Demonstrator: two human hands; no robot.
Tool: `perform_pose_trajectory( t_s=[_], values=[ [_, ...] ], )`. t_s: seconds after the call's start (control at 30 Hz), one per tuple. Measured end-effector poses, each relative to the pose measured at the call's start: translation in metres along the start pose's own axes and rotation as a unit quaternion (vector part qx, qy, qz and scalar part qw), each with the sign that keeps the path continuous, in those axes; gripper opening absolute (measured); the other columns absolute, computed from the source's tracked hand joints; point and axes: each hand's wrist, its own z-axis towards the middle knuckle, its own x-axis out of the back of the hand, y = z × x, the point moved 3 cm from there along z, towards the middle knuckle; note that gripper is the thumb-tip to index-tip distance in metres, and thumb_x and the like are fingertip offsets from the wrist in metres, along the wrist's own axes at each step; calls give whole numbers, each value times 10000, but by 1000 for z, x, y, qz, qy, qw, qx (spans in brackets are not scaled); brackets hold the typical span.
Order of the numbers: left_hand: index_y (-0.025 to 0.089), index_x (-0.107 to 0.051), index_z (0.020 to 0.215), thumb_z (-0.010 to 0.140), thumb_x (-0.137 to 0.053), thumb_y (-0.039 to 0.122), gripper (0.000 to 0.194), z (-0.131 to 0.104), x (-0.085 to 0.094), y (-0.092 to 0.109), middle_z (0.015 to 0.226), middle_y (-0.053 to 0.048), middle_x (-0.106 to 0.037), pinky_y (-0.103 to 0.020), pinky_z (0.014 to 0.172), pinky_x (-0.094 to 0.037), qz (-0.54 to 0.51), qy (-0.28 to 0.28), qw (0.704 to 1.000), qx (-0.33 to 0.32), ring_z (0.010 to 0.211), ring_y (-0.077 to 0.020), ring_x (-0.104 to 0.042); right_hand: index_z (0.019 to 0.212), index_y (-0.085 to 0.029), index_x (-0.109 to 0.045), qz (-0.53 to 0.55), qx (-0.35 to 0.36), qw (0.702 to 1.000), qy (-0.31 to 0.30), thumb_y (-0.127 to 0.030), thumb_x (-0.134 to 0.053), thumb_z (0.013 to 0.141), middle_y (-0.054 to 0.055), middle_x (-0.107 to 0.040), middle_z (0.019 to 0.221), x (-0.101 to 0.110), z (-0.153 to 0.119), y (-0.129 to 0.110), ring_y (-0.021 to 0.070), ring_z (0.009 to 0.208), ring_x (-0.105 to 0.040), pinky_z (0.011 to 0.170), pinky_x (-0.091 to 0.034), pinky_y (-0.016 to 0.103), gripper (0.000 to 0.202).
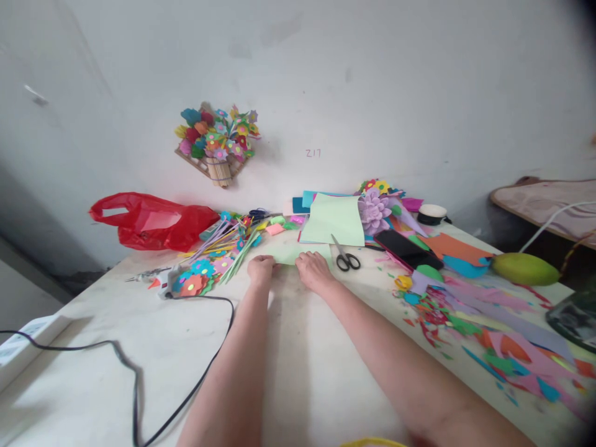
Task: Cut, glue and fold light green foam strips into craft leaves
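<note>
A light green paper strip (285, 254) lies across the middle of the table between my hands. My left hand (261, 268) is closed on the strip's left end, its fingers curled in. My right hand (313, 270) grips the near edge of the strip further right, fingers bent over it. Just to the right of the strip are scissors (345, 259) with black handles, blades pointing away and apart from my hand. Behind them rests a larger light green sheet (336, 218) on other coloured sheets. My thumbs are partly hidden.
At left are a glue gun (166, 284) with a black cord, paper flowers (201, 273), green stems (239, 256) and a red plastic bag (153, 220). At right lie a phone (408, 249), colourful scraps (465, 310), a green-yellow fruit (526, 268) and a glass jar (575, 320).
</note>
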Motion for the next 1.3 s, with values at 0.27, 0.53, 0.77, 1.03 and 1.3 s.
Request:
perform_pose_trajectory(
  t_s=[0.27,0.53,0.77,1.03,1.3],
  values=[
    [121,-604,807,602,-513,83,228,0,1,2,743,-70,-641,-251,565,-501,59,-9,998,-8,587,-157,-625,880,-174,-620,16,-1,1000,-7,-113,-351,829,102,-576,938,-6,2,3,212,923,-447,734,-318,317,280],
    [227,-653,746,655,-587,340,160,-29,4,35,1146,-42,-551,-378,893,-360,359,74,867,-338,1114,-254,-427,826,-178,-611,55,-14,998,19,-138,-388,832,66,-574,905,-14,5,11,184,895,-452,679,-339,272,227],
    [238,-662,731,723,-515,357,190,-39,-14,31,839,-13,-664,-342,860,-327,441,-95,788,-419,933,-189,-500,867,-162,-595,85,-24,995,49,-183,-410,825,82,-559,927,-11,2,12,189,891,-455,706,-352,283,191],
    [253,-641,759,690,-525,312,148,-36,-13,22,813,8,-660,-423,997,-146,470,-129,755,-439,925,-192,-504,850,-163,-603,95,-21,994,59,-194,-437,822,77,-570,921,-19,6,15,193,879,-465,711,-357,289,171],
    [248,-628,712,708,-515,258,113,-31,-11,18,817,13,-648,-423,988,-173,480,-133,746,-442,878,-176,-513,801,-175,-624,110,-30,993,42,-181,-477,805,62,-586,906,-16,8,15,179,876,-479,714,-359,271,147]
  ],
)
